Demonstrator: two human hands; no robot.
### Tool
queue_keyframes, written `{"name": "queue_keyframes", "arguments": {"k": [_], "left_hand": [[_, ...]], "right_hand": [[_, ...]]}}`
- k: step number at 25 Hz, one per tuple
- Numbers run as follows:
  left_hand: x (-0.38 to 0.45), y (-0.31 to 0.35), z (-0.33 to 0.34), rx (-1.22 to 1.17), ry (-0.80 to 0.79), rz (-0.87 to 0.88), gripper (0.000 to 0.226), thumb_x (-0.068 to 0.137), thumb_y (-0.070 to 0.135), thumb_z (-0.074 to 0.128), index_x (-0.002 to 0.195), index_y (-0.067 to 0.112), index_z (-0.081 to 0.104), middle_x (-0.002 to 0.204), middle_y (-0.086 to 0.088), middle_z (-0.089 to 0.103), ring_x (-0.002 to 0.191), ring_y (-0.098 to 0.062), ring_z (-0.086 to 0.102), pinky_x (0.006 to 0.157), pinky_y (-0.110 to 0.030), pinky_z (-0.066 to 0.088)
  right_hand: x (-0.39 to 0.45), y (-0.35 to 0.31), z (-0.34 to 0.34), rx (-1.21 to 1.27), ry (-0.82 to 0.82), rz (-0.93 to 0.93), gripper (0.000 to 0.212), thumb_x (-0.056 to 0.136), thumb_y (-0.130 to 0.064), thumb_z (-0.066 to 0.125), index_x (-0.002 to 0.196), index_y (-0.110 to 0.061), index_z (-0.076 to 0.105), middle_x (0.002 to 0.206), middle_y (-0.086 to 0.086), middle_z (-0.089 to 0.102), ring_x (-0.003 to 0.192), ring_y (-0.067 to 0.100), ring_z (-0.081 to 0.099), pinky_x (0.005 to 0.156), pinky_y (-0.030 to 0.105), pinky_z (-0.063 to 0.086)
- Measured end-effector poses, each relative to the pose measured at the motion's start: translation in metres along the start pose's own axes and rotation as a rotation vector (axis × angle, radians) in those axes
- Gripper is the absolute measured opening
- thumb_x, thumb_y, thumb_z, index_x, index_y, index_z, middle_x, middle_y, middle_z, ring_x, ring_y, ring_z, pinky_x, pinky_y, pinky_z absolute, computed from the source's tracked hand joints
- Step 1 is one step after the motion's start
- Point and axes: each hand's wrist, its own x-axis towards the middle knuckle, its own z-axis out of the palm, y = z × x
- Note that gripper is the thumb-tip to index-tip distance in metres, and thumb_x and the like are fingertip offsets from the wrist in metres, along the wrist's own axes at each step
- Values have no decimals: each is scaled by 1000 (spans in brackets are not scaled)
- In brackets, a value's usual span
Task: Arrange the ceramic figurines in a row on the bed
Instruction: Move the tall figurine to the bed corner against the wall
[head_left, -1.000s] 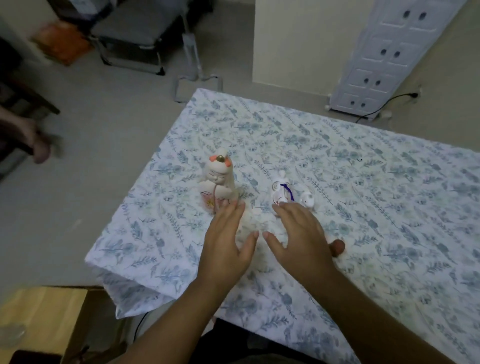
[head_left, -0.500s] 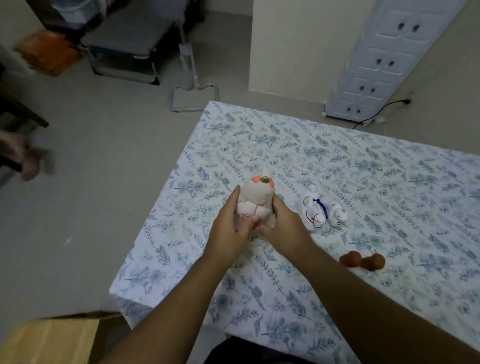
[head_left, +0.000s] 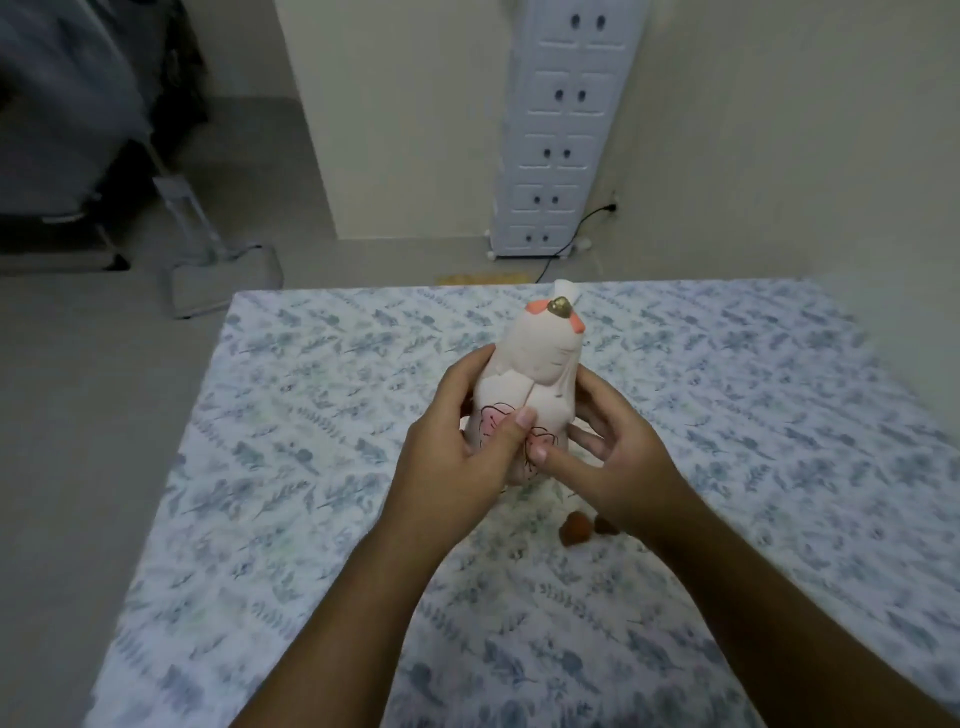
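Lifted since 0.5 s ago, the pale cat figurine now sits upright above the floral bed. Both forearms reach forward; the left hand and right hand clasp its lower body, thumbs in front. 2 small brown pieces lie on the sheet just below the right wrist.

The figurine is pale cream-pink, with two orange-red patches near its top and a small gold-brown knob between them. Low on its body are pink flower shapes outlined in thin dark lines. The bed wears a white sheet printed all over with grey-blue leaf sprigs. Two small reddish-brown pieces lie on it. The floor is plain grey, the wall cream, and the tall cabinet white with dark round holes.
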Motion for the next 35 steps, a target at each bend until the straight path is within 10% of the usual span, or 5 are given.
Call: {"name": "queue_keyframes", "arguments": {"k": [9, 18, 31, 35], "left_hand": [[104, 12, 257, -8, -308, -58, 57, 85, 37, 78, 135, 28, 52, 126, 9, 62, 116, 8, 56, 81, -11, 50], [219, -22, 515, -13, -543, 6, 47, 95, 24, 70, 141, 22, 58, 132, 9, 68, 121, -3, 63, 101, -25, 52], [302, -71, 638, 56, -570, 57, 50, 104, 25, 55, 153, 26, 42, 137, 17, 60, 117, 11, 59, 102, -24, 50], [296, -83, 643, 49, -592, 125, 50, 107, 31, 45, 156, 25, 34, 153, 1, 49, 138, -14, 50, 109, -47, 47]], "right_hand": [[-10, 86, -238, 16, 437, 90, 73, 74, -6, 86, 138, -21, 55, 126, -4, 71, 115, 11, 68, 96, 41, 58], [34, 203, -448, 34, 717, 72, 74, 74, -11, 87, 130, -46, 54, 122, -22, 68, 114, 1, 66, 92, 26, 57], [107, 292, -523, 111, 950, 51, 69, 83, -6, 79, 141, -27, 48, 133, -7, 64, 122, 4, 62, 94, 25, 56], [108, 308, -516, 59, 965, 73, 72, 85, -11, 77, 145, -31, 42, 143, -5, 58, 128, 6, 57, 101, 39, 54]]}}
